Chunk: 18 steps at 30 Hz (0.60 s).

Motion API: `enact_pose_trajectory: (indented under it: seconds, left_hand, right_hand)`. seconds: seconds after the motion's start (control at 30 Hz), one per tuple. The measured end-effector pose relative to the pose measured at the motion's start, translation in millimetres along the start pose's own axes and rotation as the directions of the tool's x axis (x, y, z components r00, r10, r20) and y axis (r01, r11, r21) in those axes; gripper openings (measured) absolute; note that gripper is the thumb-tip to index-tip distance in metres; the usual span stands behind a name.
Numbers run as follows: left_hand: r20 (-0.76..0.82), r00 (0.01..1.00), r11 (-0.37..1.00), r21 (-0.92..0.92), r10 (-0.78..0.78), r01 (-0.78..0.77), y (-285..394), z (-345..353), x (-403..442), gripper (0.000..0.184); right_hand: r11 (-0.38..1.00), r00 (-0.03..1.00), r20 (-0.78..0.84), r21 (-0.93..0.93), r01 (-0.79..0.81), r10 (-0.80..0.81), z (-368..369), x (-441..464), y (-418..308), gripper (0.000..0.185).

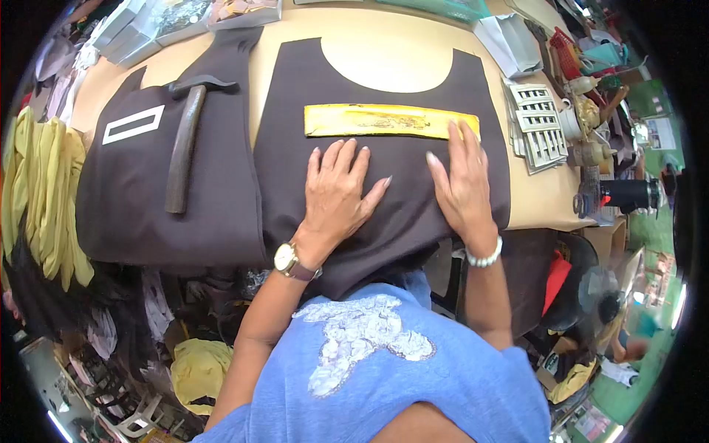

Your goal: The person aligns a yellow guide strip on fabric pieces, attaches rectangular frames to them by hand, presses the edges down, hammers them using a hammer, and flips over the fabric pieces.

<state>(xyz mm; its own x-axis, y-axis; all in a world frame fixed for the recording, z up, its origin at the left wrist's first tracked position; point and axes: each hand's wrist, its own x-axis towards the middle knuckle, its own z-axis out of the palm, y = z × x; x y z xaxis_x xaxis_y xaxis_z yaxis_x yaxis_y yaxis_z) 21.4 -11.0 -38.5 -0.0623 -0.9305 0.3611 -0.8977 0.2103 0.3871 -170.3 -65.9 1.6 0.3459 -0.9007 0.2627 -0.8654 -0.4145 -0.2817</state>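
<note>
A dark cloth piece (295, 88) with a scooped neckline lies spread on the table before me. Across its chest rests a long yellow bar (354, 120), its top face worn and stained brown. My left hand (336, 193) lies flat on the cloth just below the bar, fingers spread and holding nothing. The fingertips of my right hand (465, 177) rest on the bar's right end, thumb apart from the fingers. To the left, a hammer (186, 148) with a dark handle lies on a second dark cloth piece (221, 199), beside a white rectangular outline (134, 125).
Stacked pale stencil-like cards (539, 125) sit at the table's right side near a white paper box (508, 44). Small trays (244, 13) line the back edge. Yellow cloths (48, 192) hang at the left. A black bottle (631, 193) stands at the right.
</note>
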Motion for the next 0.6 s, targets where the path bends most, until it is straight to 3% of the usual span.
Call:
enact_pose_trajectory:
  seconds: [0.07,0.17,0.2,0.3,0.6]
  left_hand:
    - [0.049,0.998,1.0,0.006,-0.026,0.026,-1.4,-8.9,-7.4,0.055]
    - [0.105,0.987,0.98,0.168,-0.125,0.106,-9.8,-15.7,-18.6,0.064]
    - [0.185,0.967,0.978,0.141,-0.176,0.151,-13.6,-14.6,-21.7,0.07]
    - [0.162,0.971,0.972,0.187,-0.176,0.145,-11.9,-8.5,-20.4,0.07]
    - [0.181,0.95,0.948,0.243,-0.254,0.207,-17.2,-17.9,-28.0,0.071]
  right_hand:
    - [0.966,0.972,0.005,-0.112,-0.233,0.235,3.1,-29.8,12.6,0.06]
    - [0.935,0.96,-0.028,-0.219,-0.279,0.28,12.8,-57.8,61.9,0.066]
    - [0.95,0.959,-0.017,-0.134,-0.282,0.282,7.2,-58.4,70.4,0.068]
    - [0.959,0.97,0.039,-0.166,-0.232,0.241,2.6,-50.1,80.4,0.068]
    - [0.937,0.951,-0.066,-0.165,-0.309,0.302,6.5,-57.1,82.0,0.063]
